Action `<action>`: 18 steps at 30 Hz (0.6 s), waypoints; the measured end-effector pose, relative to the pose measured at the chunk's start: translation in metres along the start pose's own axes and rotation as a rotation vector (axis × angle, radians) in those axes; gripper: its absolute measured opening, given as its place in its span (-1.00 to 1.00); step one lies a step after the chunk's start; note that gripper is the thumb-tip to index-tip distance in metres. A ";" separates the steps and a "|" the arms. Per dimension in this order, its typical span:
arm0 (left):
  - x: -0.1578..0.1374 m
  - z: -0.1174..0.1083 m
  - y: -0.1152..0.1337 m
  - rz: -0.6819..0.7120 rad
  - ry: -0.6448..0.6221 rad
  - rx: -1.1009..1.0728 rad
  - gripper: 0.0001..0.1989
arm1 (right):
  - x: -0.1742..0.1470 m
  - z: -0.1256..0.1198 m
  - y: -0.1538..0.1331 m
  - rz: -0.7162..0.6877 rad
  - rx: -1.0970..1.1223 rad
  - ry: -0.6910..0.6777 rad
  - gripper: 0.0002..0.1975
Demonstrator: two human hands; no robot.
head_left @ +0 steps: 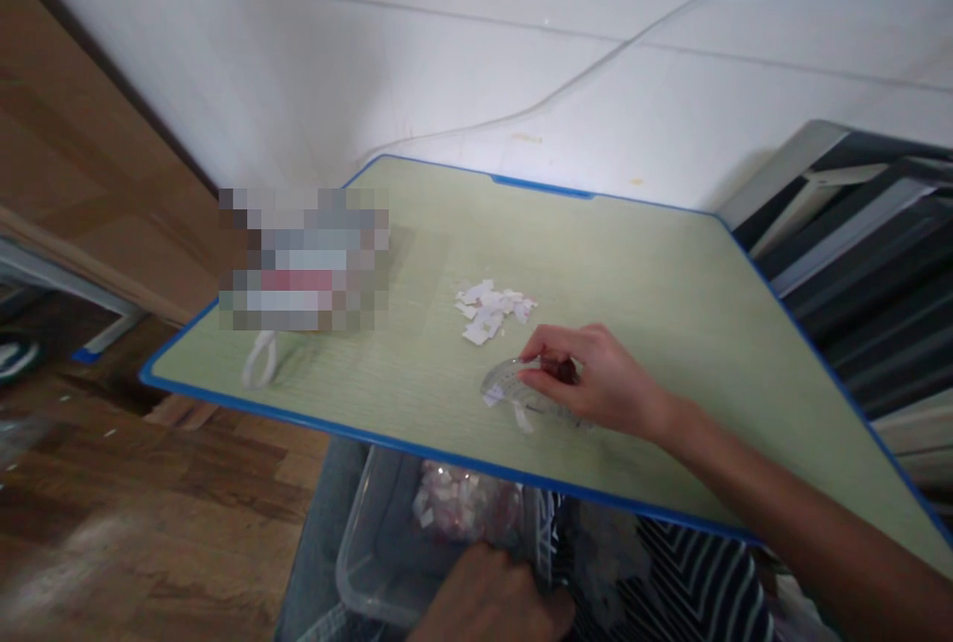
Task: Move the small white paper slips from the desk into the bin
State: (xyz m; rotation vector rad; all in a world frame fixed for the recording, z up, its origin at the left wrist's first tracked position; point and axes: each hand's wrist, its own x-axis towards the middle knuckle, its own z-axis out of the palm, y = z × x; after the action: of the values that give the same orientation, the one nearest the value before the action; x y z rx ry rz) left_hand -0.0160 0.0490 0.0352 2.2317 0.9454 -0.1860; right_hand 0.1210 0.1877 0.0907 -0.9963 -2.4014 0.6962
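My right hand [581, 374] pinches a clear curved piece of plastic with printed scale marks, which looks like a protractor [506, 377]. It is tilted low over the green tabletop [640, 275], and small paper scraps [525, 418] lie at its lower edge. Just beyond it is a loose pile of torn white paper [487, 310]. Below the table's front edge, my left hand [495, 597] is closed at the near right side of a clear plastic box [357, 548]. Its fingertips are hidden, so whether it grips the box rim is unclear. Inside the box is a heap of white and pinkish scraps [466, 503].
A blurred-out object [305, 270] stands on the table's left side, with a white loop [260, 360] beside it. Blue trim edges the tabletop. A white wall with a cable [551, 96] is behind, a cardboard box [96, 136] left, and dark folded panels [879, 265] right.
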 end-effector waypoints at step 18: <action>-0.009 -0.001 0.001 -0.057 0.024 0.012 -0.84 | -0.065 -0.023 -0.002 0.122 0.012 0.162 -0.89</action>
State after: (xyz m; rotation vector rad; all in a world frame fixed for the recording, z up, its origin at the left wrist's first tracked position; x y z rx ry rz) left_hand -0.0219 0.0437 0.0405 2.2236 1.0238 -0.1912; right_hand 0.1745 0.1442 0.0961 -1.1563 -2.2095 0.6446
